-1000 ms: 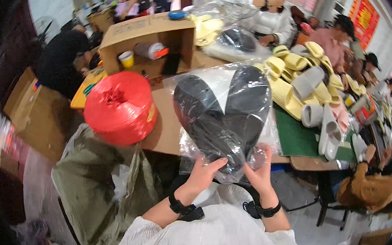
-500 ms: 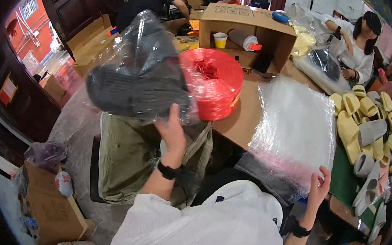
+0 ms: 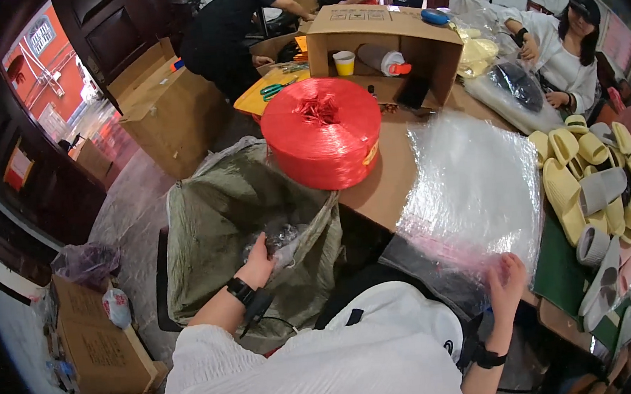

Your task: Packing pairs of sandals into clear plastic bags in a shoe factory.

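My left hand (image 3: 259, 265) is at the mouth of an olive woven sack (image 3: 209, 234), its fingers partly spread. Against those fingers, inside the sack, shows a crumpled clear plastic bag (image 3: 283, 244) with something dark in it; most of it is hidden. My right hand (image 3: 507, 279) has its fingers closed on the near corner of a stack of clear plastic bags (image 3: 473, 182), pinkish along that edge. Between the sack and the stack, a large roll of red plastic twine (image 3: 323, 139) sits on the cardboard-covered table (image 3: 377, 202).
Yellow and grey slippers (image 3: 596, 189) are piled at the right. An open carton (image 3: 383, 27) holding a yellow cup (image 3: 344, 63) stands behind the twine. Other cartons (image 3: 171, 120) are at the left. A person in white (image 3: 564, 59) is at the right; two others work at the back.
My left hand has come down to the sack; the bagged dark slippers it held up are no longer raised. My right hand's fingers have closed at the plastic bags' corner.
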The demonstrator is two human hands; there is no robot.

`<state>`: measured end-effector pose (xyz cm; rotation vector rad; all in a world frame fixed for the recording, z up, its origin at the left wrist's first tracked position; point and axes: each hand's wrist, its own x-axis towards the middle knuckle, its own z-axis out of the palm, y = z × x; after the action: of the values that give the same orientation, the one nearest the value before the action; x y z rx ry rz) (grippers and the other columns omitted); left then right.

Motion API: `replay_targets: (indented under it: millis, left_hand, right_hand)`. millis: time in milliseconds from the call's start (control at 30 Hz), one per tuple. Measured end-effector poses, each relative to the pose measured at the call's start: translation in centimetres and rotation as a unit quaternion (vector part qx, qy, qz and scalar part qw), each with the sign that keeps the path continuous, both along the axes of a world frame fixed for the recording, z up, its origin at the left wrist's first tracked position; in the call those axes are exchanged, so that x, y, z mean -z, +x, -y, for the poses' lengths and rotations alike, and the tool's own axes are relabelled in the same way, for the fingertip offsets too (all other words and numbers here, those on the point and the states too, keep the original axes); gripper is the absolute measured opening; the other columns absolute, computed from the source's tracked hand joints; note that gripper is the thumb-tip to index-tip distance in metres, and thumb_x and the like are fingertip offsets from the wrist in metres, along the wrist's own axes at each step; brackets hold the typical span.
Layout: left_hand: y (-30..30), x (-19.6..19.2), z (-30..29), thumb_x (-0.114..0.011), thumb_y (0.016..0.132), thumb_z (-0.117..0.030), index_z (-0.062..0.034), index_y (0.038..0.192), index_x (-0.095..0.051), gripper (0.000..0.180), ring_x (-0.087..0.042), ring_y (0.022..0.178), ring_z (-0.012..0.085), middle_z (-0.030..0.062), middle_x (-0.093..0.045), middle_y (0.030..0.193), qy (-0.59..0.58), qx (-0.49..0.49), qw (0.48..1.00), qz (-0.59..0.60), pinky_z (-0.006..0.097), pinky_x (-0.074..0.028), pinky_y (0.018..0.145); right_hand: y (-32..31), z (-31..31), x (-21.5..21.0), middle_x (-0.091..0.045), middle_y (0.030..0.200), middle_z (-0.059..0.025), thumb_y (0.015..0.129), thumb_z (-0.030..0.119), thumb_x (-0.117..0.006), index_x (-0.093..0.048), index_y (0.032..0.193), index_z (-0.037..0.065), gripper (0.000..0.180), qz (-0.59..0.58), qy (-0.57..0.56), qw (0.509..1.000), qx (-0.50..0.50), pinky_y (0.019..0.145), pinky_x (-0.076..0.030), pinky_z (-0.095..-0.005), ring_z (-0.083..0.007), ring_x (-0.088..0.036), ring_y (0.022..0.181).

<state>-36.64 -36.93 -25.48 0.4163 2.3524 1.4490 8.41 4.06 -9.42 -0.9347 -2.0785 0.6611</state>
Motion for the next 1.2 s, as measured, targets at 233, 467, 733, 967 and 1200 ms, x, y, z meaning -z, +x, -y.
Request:
replay_targets:
  millis: [233,467,733,967,1200]
  left_hand:
    - [5.3,-18.4,-8.6,-0.057,0.097,-0.041,-0.0096,0.148,-0.038,0.063,-0.041,0.131,0.0207,0.0074,-0.043,0.145,0.152,-0.033,0.958,0.241,0.038,-0.034,0.108]
    - [12.6,-27.5,-14.9,-0.053,0.092,-0.008,0.0007,0.147,-0.035,0.058,-0.023,0.147,0.0312,0.0186,-0.026,0.158,0.183,0.230,0.903,-0.313,0.043,-0.016,0.118]
    - [20.8,-21.8,-30.0,-0.065,0.089,-0.026,0.0039,0.140,-0.041,0.064,-0.022,0.142,0.0483,0.0292,-0.025,0.154,0.072,0.469,0.803,-0.360,0.054,-0.023,0.115]
    - [21.2,-16.7,-34.4,-0.062,0.087,-0.034,0.0015,0.135,-0.048,0.062,-0.033,0.137,0.0477,0.0272,-0.045,0.142,-0.012,0.444,0.797,-0.409,0.058,-0.020,0.114]
    - [20.9,-14.7,-34.1,-0.062,0.087,-0.035,0.0015,0.136,-0.048,0.062,-0.030,0.140,0.0428,0.0244,-0.041,0.147,0.029,0.416,0.791,-0.448,0.055,-0.016,0.117]
  right_hand:
    - [0.0,1.2,0.9,-0.056,0.122,-0.0196,0.074,0.011,-0.074,-0.062,0.108,0.000,0.038,-0.011,-0.037,0.998,0.056,0.098,-0.043,-0.0420,-0.0353,-0.054,0.112]
    - [-2.1,1.5,0.1,-0.057,0.117,-0.0185,0.072,0.014,-0.077,-0.062,0.105,0.003,0.038,0.022,0.078,0.992,0.092,0.094,-0.045,-0.0434,-0.0378,-0.055,0.109]
    - [-0.1,1.7,0.5,-0.056,0.120,-0.0175,0.073,0.020,-0.078,-0.062,0.109,0.004,0.043,0.040,0.074,0.992,0.093,0.097,-0.043,-0.0439,-0.0377,-0.053,0.112]
    - [6.5,-1.2,-3.2,-0.055,0.120,-0.0158,0.078,0.010,-0.073,-0.060,0.110,0.005,0.034,-0.043,0.183,0.953,0.237,0.098,-0.043,-0.0459,-0.0364,-0.051,0.115]
    - [17.1,-8.6,-2.0,-0.040,0.135,-0.0237,0.072,0.034,-0.082,-0.038,0.139,0.003,0.085,0.169,0.089,0.832,0.520,0.102,-0.039,-0.0520,-0.0435,-0.039,0.126]
